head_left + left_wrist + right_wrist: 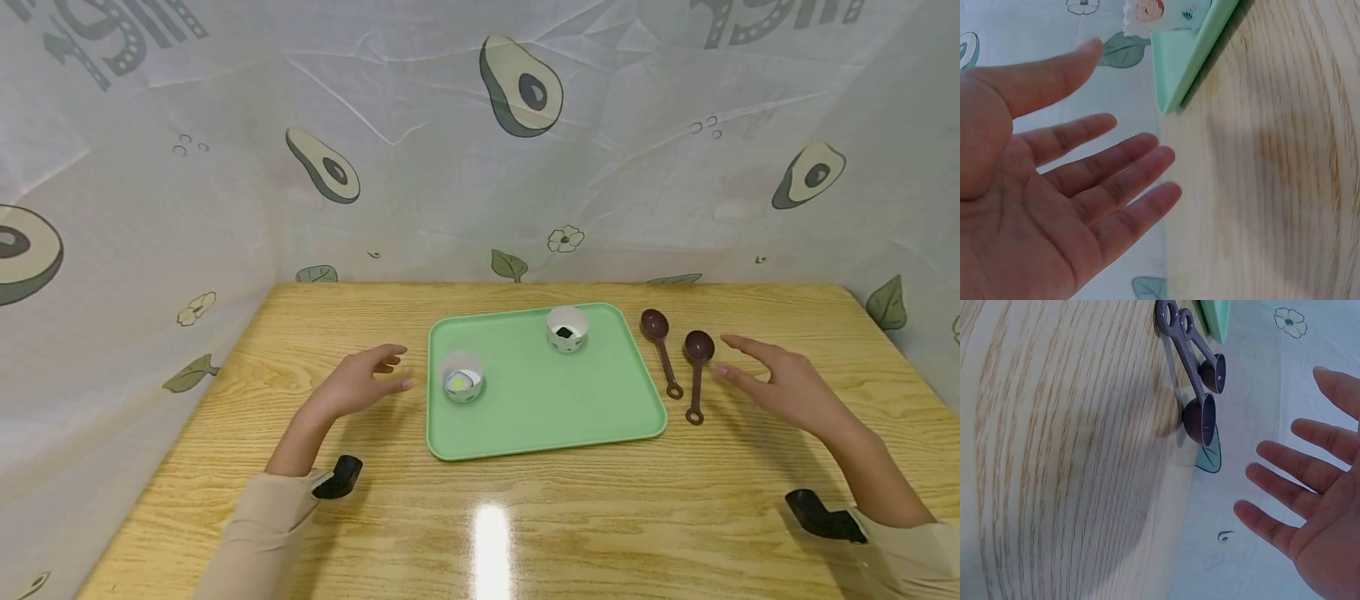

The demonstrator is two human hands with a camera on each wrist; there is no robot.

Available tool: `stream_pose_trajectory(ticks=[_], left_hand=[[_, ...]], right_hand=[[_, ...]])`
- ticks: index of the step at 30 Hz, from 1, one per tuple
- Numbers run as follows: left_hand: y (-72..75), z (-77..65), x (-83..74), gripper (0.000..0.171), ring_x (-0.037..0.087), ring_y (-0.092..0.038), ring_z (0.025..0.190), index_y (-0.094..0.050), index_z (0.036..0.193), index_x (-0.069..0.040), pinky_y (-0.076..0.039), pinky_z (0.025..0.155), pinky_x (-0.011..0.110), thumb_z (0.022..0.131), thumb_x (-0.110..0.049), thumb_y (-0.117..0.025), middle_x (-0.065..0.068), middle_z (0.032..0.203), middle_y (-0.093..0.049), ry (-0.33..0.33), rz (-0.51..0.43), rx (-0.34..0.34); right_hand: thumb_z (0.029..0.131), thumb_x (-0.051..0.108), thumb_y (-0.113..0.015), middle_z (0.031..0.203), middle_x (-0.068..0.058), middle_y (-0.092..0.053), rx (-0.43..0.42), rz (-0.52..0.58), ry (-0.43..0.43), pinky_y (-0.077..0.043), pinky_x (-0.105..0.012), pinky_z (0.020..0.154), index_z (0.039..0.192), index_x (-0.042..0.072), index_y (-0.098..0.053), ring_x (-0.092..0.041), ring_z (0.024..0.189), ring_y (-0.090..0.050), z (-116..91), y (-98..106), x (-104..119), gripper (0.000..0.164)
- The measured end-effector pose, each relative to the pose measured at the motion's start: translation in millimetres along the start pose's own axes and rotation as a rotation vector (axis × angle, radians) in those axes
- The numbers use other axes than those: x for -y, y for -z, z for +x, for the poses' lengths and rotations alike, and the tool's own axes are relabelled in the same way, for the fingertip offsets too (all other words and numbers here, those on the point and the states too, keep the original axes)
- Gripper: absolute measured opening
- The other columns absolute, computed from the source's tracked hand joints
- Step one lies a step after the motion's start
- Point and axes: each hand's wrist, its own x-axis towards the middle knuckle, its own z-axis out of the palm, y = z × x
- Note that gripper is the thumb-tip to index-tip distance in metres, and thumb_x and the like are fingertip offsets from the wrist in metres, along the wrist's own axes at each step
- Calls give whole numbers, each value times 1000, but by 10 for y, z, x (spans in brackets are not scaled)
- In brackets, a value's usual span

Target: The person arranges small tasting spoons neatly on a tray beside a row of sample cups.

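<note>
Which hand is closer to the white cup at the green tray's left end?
Left. The left hand is just left of the white cup, outside the green tray; the right hand is across the tray, right of the brown spoons.

No word, brand or number can be read with certainty. Grey, partly dotted lettering point(120, 60) stands at upper left and upper right on the avocado-print cloth point(435, 196), cropped and illegible; tiny marks on the farther brown measuring spoon point(1209, 374) are too small to read.

The left grip point(360, 381) and right grip point(783, 385) hover, fingers point(1122, 154) loosely extended, forearms point(302, 437) angled inward.
</note>
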Motion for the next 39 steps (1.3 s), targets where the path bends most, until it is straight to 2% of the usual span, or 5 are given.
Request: stream_pose_trajectory(ticks=[7, 11, 14, 23, 39], left_hand=[[-51, 61, 45, 43, 33, -56, 101, -47, 122, 9, -50, 82, 42, 88, -12, -61, 21, 108, -58, 78, -255, 30], [-103, 107, 64, 36, 30, -60, 90, -46, 117, 14, -52, 79, 38, 87, -2, -60, 18, 97, -57, 153, -438, 48], [-157, 144, 68, 33, 24, -62, 82, -47, 113, 15, -53, 77, 36, 85, 2, -60, 16, 91, -56, 203, -510, 40], [-302, 221, 48, 25, 17, -62, 67, -50, 105, 14, -56, 67, 32, 83, 8, -61, 13, 80, -57, 285, -580, 29], [-382, 233, 64, 23, 15, -61, 64, -48, 104, 15, -56, 65, 29, 83, 11, -58, 12, 77, -53, 306, -642, 75]], right_hand=[[93, 23, -55, 117, -31, -52, -40, 18, 36, -45, -58, 74, 125, -9, -47, -46, 98, -51, -18, -30, -7, 46], [93, 23, -54, 113, -30, -54, -33, 13, 30, -48, -55, 70, 124, -9, -49, -43, 91, -56, -21, -34, -4, 45], [93, 23, -54, 108, -30, -56, -20, 14, 26, -49, -53, 68, 123, -9, -49, -42, 86, -58, -17, -39, -6, 45], [92, 20, -57, 95, -26, -62, -41, 1, 64, -51, -47, 63, 117, -11, -54, -35, 76, -60, -9, -52, -1, 40], [91, 15, -58, 98, -25, -62, -40, 1, 93, -52, -43, 65, 114, -11, -56, -36, 83, -60, 4, -45, 40, 36]])
